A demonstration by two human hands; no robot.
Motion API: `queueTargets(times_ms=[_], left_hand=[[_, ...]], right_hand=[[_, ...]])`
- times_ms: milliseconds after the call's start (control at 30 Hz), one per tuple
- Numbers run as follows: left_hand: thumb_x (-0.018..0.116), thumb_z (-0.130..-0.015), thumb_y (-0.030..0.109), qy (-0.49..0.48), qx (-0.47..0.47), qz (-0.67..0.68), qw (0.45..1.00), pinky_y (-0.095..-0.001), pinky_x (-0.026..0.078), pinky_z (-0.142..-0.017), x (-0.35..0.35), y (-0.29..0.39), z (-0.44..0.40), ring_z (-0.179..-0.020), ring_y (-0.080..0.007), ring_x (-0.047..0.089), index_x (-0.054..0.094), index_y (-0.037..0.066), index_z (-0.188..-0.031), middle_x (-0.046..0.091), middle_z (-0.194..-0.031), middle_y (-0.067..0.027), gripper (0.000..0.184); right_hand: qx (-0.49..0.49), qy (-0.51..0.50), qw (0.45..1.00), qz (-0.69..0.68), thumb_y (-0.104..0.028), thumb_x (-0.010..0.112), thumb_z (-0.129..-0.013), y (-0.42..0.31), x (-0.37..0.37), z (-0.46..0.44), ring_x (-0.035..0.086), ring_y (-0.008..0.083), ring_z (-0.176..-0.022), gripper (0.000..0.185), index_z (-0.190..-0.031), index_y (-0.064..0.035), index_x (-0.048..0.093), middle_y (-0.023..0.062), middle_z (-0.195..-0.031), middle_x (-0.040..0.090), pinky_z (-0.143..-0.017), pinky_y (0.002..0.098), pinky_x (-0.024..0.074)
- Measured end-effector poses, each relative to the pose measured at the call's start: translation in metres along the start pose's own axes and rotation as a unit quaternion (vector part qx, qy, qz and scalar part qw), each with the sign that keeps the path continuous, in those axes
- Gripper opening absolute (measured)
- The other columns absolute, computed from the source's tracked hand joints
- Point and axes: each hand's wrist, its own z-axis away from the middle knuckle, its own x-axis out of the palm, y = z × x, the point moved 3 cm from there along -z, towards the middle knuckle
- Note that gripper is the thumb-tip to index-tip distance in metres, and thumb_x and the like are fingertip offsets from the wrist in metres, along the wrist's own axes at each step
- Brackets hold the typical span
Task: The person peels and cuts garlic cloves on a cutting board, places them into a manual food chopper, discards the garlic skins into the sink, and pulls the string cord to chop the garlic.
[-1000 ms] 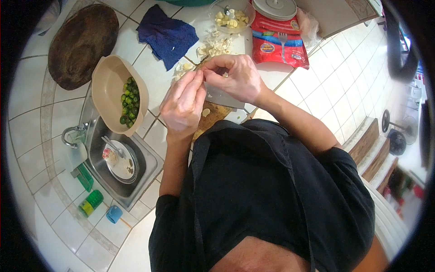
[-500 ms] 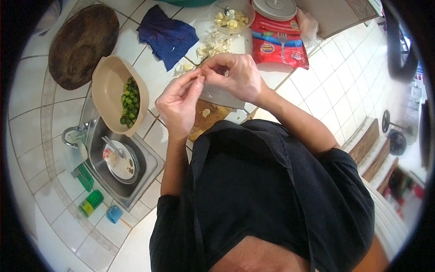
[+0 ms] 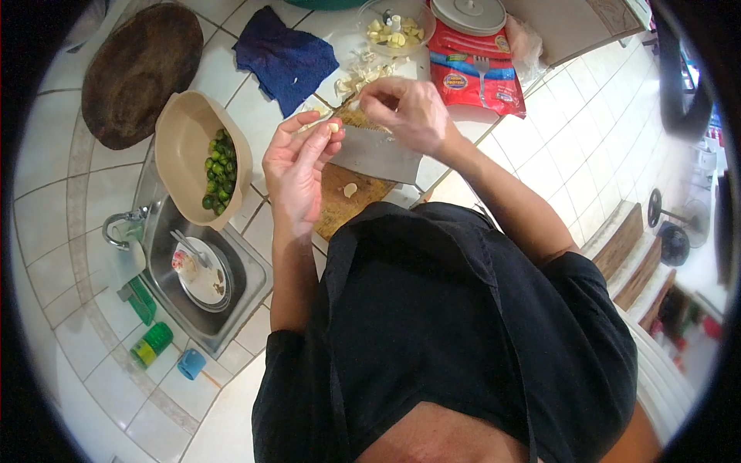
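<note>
Between its thumb and fingers my left hand point(image 3: 299, 166) pinches a small pale garlic clove point(image 3: 333, 127). My right hand point(image 3: 413, 114) is apart from it, up and to the right, with thumb and fingertips curled together; what they hold, if anything, is too small to make out. Below both hands lie a wide cleaver-like blade point(image 3: 378, 158) and a wooden board point(image 3: 336, 199), with a garlic piece point(image 3: 350, 189) on the wood. Garlic skins point(image 3: 367, 76) are scattered beyond the hands. A clear bowl point(image 3: 426, 21) behind them holds peeled cloves.
A blue cloth point(image 3: 282, 58), a dark oval board point(image 3: 139, 73) and a beige dish point(image 3: 174, 147) of green sprouts are to the left. The sink point(image 3: 247, 285) holds a plate point(image 3: 202, 287). A red bag point(image 3: 463, 77) and white lid point(image 3: 471, 15) stand at the back right.
My hands have separated. The right has moved up and right, while the left has turned slightly, and the clove in it now shows.
</note>
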Motion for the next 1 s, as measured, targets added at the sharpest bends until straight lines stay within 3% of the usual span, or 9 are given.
queueTargets(times_ms=[100,233,400,533,600,733,867,933,1000], left_hand=[[0.064,-0.091,0.002,0.026,0.034,-0.123,0.991,-0.0264,0.054,-0.080,-0.010,0.003,0.005,-0.089,-0.0174,0.068,0.056,-0.003,-0.114,0.069,-0.104,-0.0176,0.025],[0.066,-0.089,0.001,0.068,0.058,-0.194,0.977,-0.0273,0.056,-0.078,-0.040,-0.003,0.015,-0.089,-0.0191,0.068,0.057,-0.004,-0.111,0.067,-0.105,-0.0175,0.025],[0.067,-0.085,-0.004,0.134,0.058,-0.205,0.968,-0.0261,0.055,-0.076,-0.057,-0.012,0.040,-0.087,-0.0184,0.069,0.058,-0.006,-0.108,0.068,-0.095,-0.0144,0.024],[0.068,-0.085,-0.004,0.166,0.058,-0.194,0.965,-0.0247,0.055,-0.075,-0.067,-0.031,0.054,-0.087,-0.0167,0.068,0.060,-0.005,-0.104,0.067,-0.091,-0.0102,0.021],[0.068,-0.085,-0.005,0.171,0.054,-0.224,0.958,-0.0249,0.055,-0.076,-0.073,-0.044,0.058,-0.087,-0.0174,0.068,0.060,-0.005,-0.105,0.066,-0.094,-0.0105,0.021],[0.068,-0.086,-0.002,0.175,0.071,-0.255,0.948,-0.0237,0.053,-0.075,-0.069,-0.061,0.067,-0.085,-0.0129,0.066,0.064,-0.003,-0.099,0.067,-0.089,-0.0058,0.014],[0.070,-0.085,0.003,0.162,0.107,-0.438,0.878,-0.0246,0.053,-0.071,-0.066,-0.068,0.073,-0.079,-0.0118,0.065,0.068,0.001,-0.094,0.068,-0.082,-0.0040,0.010],[0.071,-0.083,0.007,0.116,0.220,-0.564,0.787,-0.0280,0.052,-0.067,-0.058,-0.066,0.074,-0.075,-0.0164,0.064,0.070,0.005,-0.092,0.069,-0.080,-0.0054,0.009],[0.073,-0.081,0.008,0.115,0.230,-0.571,0.779,-0.0296,0.051,-0.067,-0.057,-0.067,0.075,-0.075,-0.0189,0.063,0.070,0.006,-0.093,0.069,-0.081,-0.0061,0.013]], right_hand=[[-0.210,0.055,0.953,0.213,-0.018,0.062,-0.084,0.018,-0.011,-0.020,0.062,0.0333,-0.075,0.017,-0.088,-0.0022,0.066,0.0128,-0.076,0.063,-0.071,0.0430,0.0495],[-0.237,0.051,0.874,0.421,-0.018,0.061,-0.085,0.031,-0.018,-0.037,0.060,0.0295,-0.082,0.013,-0.090,-0.0059,0.063,0.0107,-0.082,0.061,-0.075,0.0403,0.0496],[-0.296,0.054,0.842,0.448,-0.018,0.059,-0.084,0.043,-0.021,-0.041,0.059,0.0277,-0.088,0.011,-0.089,-0.0084,0.062,0.0083,-0.085,0.061,-0.075,0.0409,0.0502],[-0.250,0.043,0.838,0.484,-0.016,0.057,-0.086,0.033,-0.029,-0.038,0.059,0.0298,-0.091,0.016,-0.098,-0.0100,0.064,0.0099,-0.094,0.060,-0.077,0.0407,0.0500],[-0.333,0.077,0.840,0.421,-0.015,0.056,-0.088,0.022,-0.031,-0.027,0.059,0.0311,-0.090,0.016,-0.101,-0.0103,0.064,0.0125,-0.097,0.058,-0.078,0.0407,0.0503],[-0.157,-0.134,0.908,0.365,-0.021,0.066,-0.085,0.017,-0.010,0.029,0.059,0.0333,-0.094,0.030,-0.110,-0.0072,0.059,0.0151,-0.100,0.056,-0.081,0.0420,0.0498],[-0.165,-0.120,0.885,0.419,-0.031,0.077,-0.079,0.030,0.002,0.052,0.061,0.0302,-0.094,0.044,-0.110,-0.0064,0.057,0.0142,-0.102,0.055,-0.076,0.0397,0.0529],[-0.124,-0.114,0.920,0.354,-0.031,0.076,-0.080,0.039,0.002,0.048,0.063,0.0308,-0.090,0.047,-0.113,-0.0053,0.056,0.0155,-0.103,0.057,-0.073,0.0395,0.0533],[-0.109,-0.106,0.934,0.323,-0.030,0.075,-0.081,0.034,0.001,0.047,0.063,0.0309,-0.084,0.044,-0.111,-0.0043,0.056,0.0161,-0.096,0.060,-0.070,0.0395,0.0527]])
